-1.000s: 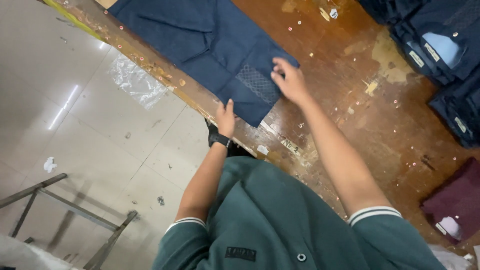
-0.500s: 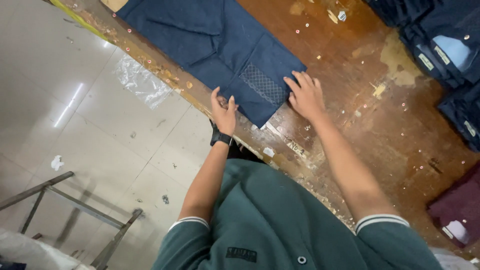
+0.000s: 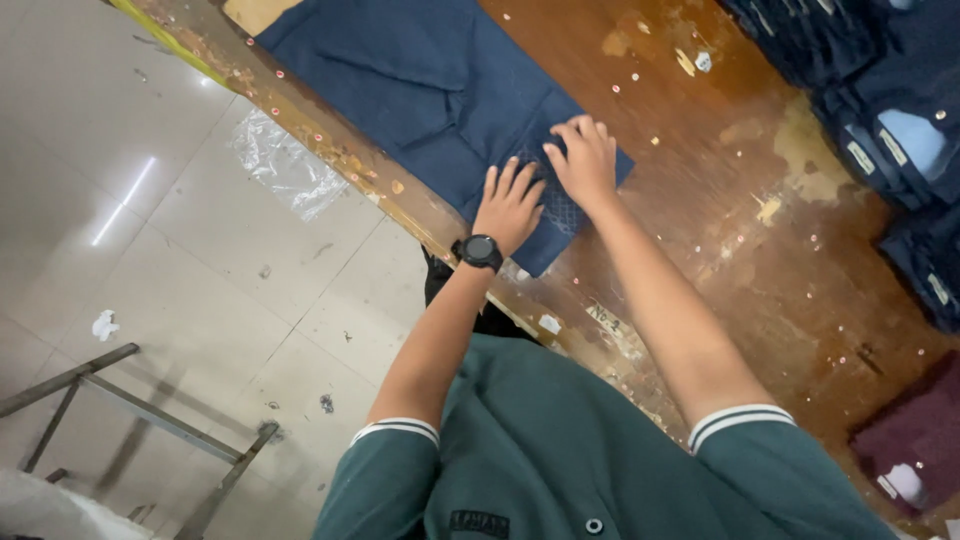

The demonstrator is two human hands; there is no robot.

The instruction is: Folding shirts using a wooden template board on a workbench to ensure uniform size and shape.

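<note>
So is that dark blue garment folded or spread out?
Folded: the dark blue garment lies as a neat layered rectangle, both hands pressing its near end.

The navy garment runs off the top of the picture, and both hands cover part of its near end by the table's front edge. The stacked dark shirts at the far corner are cut by the frame (so is the maroon one), their labels too small to read.
</note>
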